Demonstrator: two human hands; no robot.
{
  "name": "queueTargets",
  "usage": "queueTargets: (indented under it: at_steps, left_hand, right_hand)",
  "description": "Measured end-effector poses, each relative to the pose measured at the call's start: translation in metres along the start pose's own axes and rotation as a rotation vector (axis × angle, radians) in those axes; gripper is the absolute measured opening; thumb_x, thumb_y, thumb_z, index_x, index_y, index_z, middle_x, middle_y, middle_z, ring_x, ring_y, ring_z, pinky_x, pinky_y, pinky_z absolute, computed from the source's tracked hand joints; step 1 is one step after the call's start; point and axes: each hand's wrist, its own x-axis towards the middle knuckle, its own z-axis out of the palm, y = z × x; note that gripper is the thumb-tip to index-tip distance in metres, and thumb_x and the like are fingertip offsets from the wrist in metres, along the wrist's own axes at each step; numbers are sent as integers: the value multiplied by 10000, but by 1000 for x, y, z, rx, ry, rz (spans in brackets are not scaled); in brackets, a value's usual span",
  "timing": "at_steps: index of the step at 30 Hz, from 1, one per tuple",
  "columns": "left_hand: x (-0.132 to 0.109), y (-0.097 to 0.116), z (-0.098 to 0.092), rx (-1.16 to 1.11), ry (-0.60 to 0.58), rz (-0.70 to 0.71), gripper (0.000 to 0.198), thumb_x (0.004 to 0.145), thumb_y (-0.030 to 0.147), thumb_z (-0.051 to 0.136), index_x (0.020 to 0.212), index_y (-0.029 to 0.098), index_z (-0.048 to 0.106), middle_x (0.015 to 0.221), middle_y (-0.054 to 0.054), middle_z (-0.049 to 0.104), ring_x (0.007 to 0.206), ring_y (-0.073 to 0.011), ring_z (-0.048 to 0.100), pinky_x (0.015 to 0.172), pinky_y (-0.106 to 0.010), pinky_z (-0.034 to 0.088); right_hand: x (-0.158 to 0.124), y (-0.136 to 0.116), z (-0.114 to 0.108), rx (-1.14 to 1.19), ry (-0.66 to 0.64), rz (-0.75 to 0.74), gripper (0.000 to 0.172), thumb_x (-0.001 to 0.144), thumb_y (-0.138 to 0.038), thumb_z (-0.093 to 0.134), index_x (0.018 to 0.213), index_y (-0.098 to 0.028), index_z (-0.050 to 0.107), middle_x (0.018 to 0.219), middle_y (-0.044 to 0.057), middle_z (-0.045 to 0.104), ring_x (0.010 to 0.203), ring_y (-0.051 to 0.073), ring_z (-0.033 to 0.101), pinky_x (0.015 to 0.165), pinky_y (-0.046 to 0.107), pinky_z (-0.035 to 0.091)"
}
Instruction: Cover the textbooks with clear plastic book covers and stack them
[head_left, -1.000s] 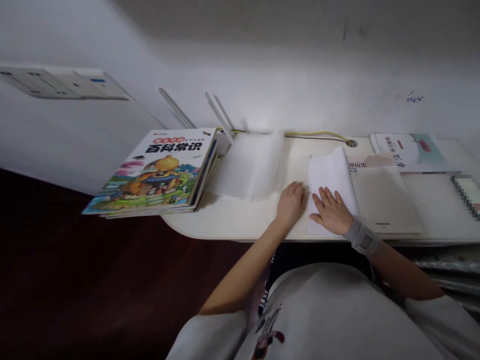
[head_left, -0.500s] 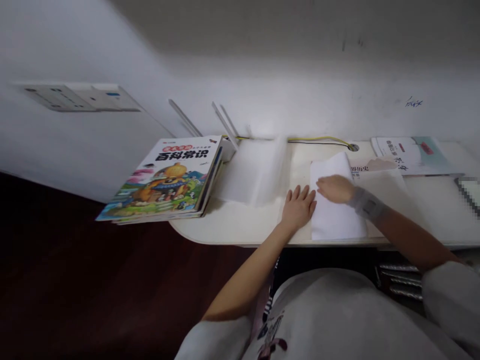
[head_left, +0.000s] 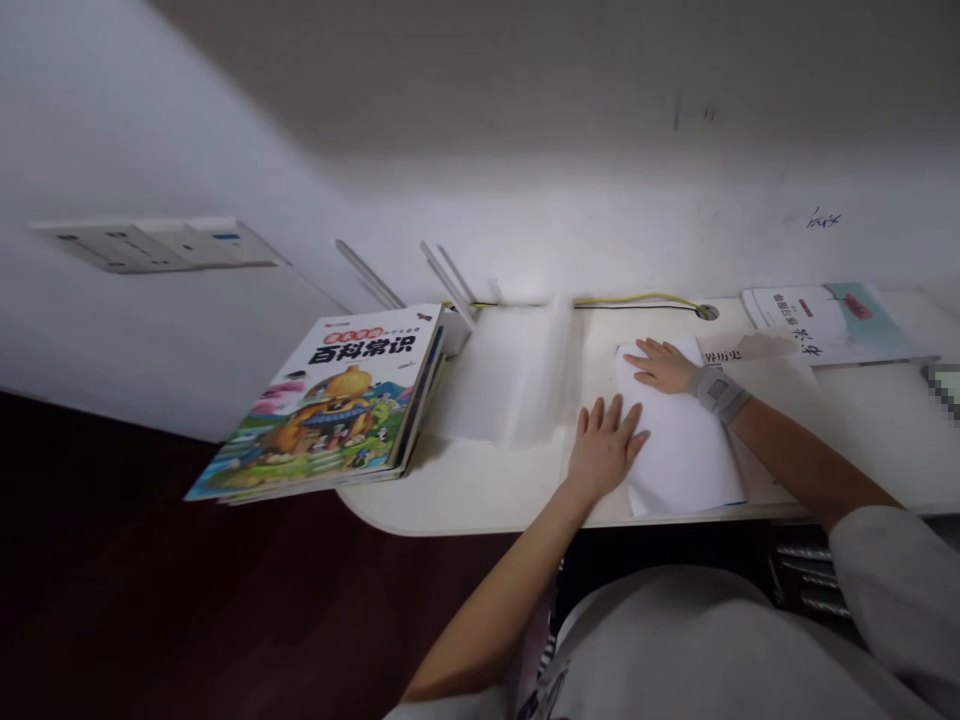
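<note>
A white folded sheet (head_left: 675,450) lies over a book (head_left: 765,385) whose printed title shows beyond the sheet's right edge. My right hand (head_left: 664,365), with a grey band on the wrist, rests flat on the upper part of the sheet, fingers spread. Just left of the sheet, my left hand (head_left: 602,445) lies with fingers apart, its thumb at the sheet's left edge. A translucent plastic cover (head_left: 495,375) sits farther left, its upright flap blurred.
On the left, a stack of picture books (head_left: 330,400) overhangs the white desk (head_left: 420,505). White antennas (head_left: 446,285) rise behind it. A yellow cable (head_left: 637,298) runs along the wall to a hole. Another book (head_left: 832,320) lies at the back right.
My right hand has opened from a closed shape and moved toward the sheet's upper left, now flat. My left hand stays beside the sheet. The whole view has shifted slightly.
</note>
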Motion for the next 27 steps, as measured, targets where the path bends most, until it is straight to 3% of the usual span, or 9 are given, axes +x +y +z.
queueTargets:
  at_steps: [14,21,24,27]
  left_hand:
    - [-1,-1,-2,-8,-24,14,462,919,463,372,1316,256,486,1410,-110,440,1292,-379,361,1019,-580,311]
    - [-1,-3,0,-6,-29,12,465,913,472,383,1321,269,477,1406,-100,445,1298,-376,351,1024,-575,308]
    - [-1,-2,0,-14,-24,2,462,914,475,379,1316,271,482,1406,-101,446,1300,-369,353,1027,-575,305]
    - [-1,-1,0,-9,-17,-1,465,912,477,383,1312,263,486,1407,-103,445,1299,-369,357,1029,-572,304]
  right_hand:
    - [28,-5,4,28,37,39,540,937,-477,258,1448,-303,251,1546,137,128,1399,343,106,1056,601,151]
    - [36,-8,-6,-14,-44,7,535,926,-454,294,1447,-351,227,1558,89,88,1400,355,84,1019,669,151]
    - [26,-19,-6,-14,-34,-13,554,934,-472,263,1454,-282,241,1549,129,106,1404,332,88,1041,644,138]
    - [-4,-30,-5,-39,4,-81,559,932,-455,304,1443,-230,284,1531,159,167,1399,325,139,1046,630,158]
